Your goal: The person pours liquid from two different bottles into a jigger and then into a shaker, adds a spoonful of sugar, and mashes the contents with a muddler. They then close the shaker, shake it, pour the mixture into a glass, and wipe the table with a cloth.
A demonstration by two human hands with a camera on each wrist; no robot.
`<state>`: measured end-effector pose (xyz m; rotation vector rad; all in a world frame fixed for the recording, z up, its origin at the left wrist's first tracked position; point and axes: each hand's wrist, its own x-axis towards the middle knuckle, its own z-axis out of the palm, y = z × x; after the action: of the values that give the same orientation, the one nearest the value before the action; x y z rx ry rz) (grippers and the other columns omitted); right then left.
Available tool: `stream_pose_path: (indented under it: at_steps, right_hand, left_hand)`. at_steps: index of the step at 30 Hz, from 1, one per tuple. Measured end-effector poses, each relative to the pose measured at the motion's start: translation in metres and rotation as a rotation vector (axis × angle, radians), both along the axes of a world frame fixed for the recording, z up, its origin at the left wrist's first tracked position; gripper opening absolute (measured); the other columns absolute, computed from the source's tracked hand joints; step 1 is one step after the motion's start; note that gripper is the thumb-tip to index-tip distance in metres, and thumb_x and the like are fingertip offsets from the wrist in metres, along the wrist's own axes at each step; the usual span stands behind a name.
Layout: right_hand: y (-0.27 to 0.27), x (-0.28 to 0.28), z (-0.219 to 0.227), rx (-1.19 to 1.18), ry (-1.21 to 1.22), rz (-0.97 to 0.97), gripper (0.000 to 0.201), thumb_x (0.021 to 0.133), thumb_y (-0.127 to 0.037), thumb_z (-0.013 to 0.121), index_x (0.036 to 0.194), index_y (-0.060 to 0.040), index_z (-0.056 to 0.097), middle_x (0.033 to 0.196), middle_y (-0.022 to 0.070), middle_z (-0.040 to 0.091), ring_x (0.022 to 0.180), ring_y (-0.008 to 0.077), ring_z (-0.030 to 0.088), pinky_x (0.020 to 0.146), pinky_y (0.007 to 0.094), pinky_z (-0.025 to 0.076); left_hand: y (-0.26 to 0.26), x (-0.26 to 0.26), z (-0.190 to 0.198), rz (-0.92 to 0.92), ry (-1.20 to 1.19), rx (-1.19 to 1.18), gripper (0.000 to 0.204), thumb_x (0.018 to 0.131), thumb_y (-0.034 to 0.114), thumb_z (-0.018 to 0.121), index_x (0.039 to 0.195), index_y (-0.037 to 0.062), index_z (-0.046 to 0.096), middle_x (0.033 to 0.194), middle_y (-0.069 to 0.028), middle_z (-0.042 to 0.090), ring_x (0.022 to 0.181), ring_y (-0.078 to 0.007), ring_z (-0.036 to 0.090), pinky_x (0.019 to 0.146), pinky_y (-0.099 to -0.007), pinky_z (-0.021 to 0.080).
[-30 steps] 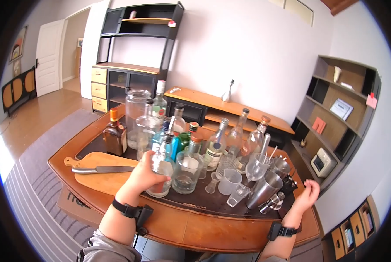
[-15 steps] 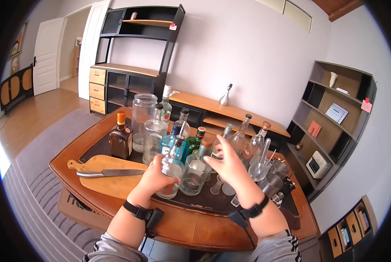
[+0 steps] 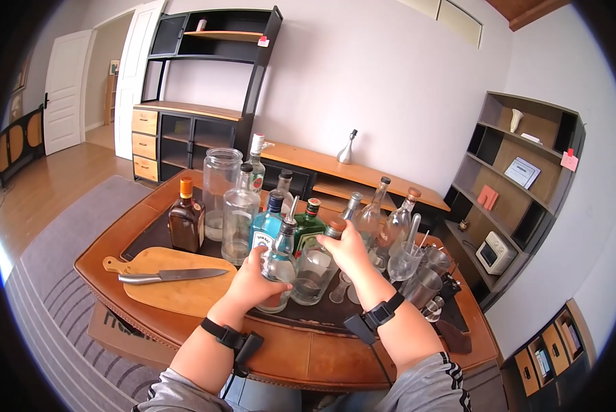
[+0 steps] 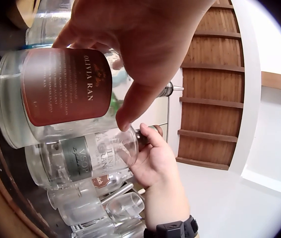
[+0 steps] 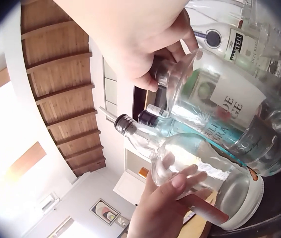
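Note:
My left hand [image 3: 254, 281] grips the body of a clear glass bottle [image 3: 280, 265] with a metal pourer in its neck. Its red-brown label [image 4: 66, 87] faces me in the left wrist view. Just to the right stands a second clear bottle [image 3: 312, 276] with a brown stopper. Fingers of my right hand [image 3: 350, 248] curl round the neck and stopper of this second bottle, as the right wrist view shows. Both bottles stand upright side by side near the table's front. Right behind them are a blue bottle [image 3: 264, 228] and a green bottle [image 3: 310, 224].
To the left, a knife [image 3: 177, 275] lies on a wooden cutting board [image 3: 163, 292]. A brown bottle [image 3: 186, 226] and a large glass jar [image 3: 220, 177] stand behind the board. Several glasses and a metal shaker [image 3: 423, 287] crowd the leather-edged table [image 3: 308, 357] at right.
My right hand came in from the right side of the table and took hold of the stoppered bottle's neck. My left hand has kept its grip on the bottle with the pourer.

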<state>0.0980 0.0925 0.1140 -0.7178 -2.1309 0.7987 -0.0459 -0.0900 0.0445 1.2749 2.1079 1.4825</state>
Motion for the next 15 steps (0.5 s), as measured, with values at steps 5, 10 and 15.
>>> stream_pose_path:
  at_steps: [5,10,15]
  right_hand:
    - [0.010,0.009,0.001,0.034,-0.088,-0.067,0.069,0.080,-0.033,0.075,0.129,0.0069,0.047,0.112,0.0237,0.067,0.108,0.0356,0.065,0.092,0.0398,0.050]
    - [0.007,0.019,0.000,0.063,-0.080,-0.077,0.072,0.081,-0.034,0.074,0.135,0.0031,0.044,0.114,0.0232,0.067,0.111,0.0360,0.064,0.093,0.0393,0.049]
    - [-0.003,0.059,-0.005,0.240,0.116,-0.069,0.067,0.084,-0.024,0.075,0.139,-0.0029,0.042,0.118,0.0204,0.064,0.111,0.0338,0.063,0.093,0.0415,0.049]
  left_hand:
    - [0.008,0.003,-0.009,-0.050,0.001,0.049,0.105,0.060,0.036,0.092,0.142,0.0049,0.035,0.130,-0.0286,0.053,0.123,-0.0392,0.054,0.101,-0.0436,0.046]
    - [0.022,0.005,-0.021,-0.129,-0.015,0.093,0.105,0.062,0.036,0.091,0.144,0.0057,0.032,0.130,-0.0294,0.054,0.123,-0.0392,0.054,0.102,-0.0432,0.045]
    - [0.026,0.004,-0.026,-0.168,-0.013,0.106,0.109,0.064,0.033,0.091,0.148,0.0065,0.026,0.129,-0.0287,0.054,0.123,-0.0378,0.054,0.102,-0.0423,0.045]
